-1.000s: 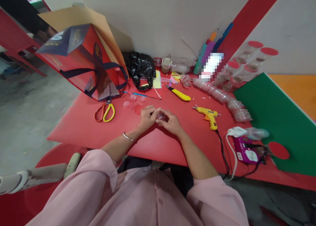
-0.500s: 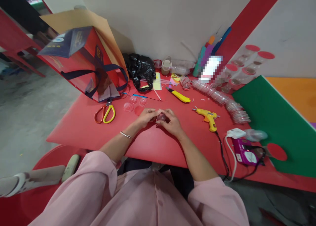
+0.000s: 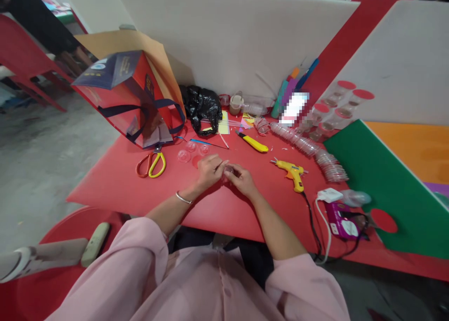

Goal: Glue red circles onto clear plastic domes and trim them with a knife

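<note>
Over the red table, my left hand [image 3: 211, 170] and my right hand [image 3: 244, 180] meet with bent fingers around a small clear plastic piece [image 3: 228, 170]. It looks rounded, and the fingers cover much of it. Both hands are closed on it. Just beyond my left hand lie several clear plastic domes [image 3: 184, 156] and a flat red disc [image 3: 196, 161], partly behind the fingers. Scissors [image 3: 157, 165] with one red and one yellow handle lie further left. A yellow glue gun [image 3: 293, 172] rests to the right, and a yellow utility knife [image 3: 253, 142] lies beyond my hands.
A red gift bag [image 3: 133, 96] and a black plastic bag [image 3: 201, 108] stand at the back left. Nested clear plastic pieces [image 3: 308, 146] curve along the right. Cords run from a purple power box [image 3: 343, 223] near a green board [image 3: 389, 190]. Someone stands at the far left.
The view has tilted up slightly, so things sit lower in the picture. My left hand has turned, its back now raised over the plastic piece. Both hands keep hold of it.
</note>
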The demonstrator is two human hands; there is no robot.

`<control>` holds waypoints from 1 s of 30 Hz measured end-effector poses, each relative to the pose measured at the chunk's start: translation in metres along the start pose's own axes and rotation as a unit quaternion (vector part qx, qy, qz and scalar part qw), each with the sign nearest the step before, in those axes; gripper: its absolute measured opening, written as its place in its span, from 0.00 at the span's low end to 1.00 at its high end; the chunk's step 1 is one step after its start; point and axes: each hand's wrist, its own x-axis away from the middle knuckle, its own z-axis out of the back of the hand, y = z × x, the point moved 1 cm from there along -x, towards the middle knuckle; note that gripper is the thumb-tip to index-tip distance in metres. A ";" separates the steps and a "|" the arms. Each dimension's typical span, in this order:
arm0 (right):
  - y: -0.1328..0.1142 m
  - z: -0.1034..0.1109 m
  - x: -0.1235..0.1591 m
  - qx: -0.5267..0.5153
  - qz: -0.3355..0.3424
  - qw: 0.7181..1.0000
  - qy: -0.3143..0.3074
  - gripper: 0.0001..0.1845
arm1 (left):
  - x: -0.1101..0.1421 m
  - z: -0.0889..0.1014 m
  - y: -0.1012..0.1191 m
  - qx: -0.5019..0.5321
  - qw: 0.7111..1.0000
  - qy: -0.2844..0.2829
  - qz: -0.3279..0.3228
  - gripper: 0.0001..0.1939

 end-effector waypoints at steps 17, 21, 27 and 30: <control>0.003 0.008 -0.002 0.106 0.056 0.993 0.012 0.26 | -0.003 0.004 -0.001 0.134 0.971 -0.136 0.144 0.29; -0.002 0.003 0.000 0.046 0.032 0.998 -0.002 0.24 | 0.002 0.007 0.005 0.052 0.995 -0.070 0.052 0.24; -0.012 0.005 -0.001 -0.018 0.056 0.998 0.019 0.27 | 0.011 0.002 0.020 0.142 0.984 -0.050 0.091 0.28; -0.011 0.010 -0.002 0.007 0.082 0.996 0.040 0.27 | 0.010 0.000 0.019 0.224 0.959 -0.088 0.150 0.34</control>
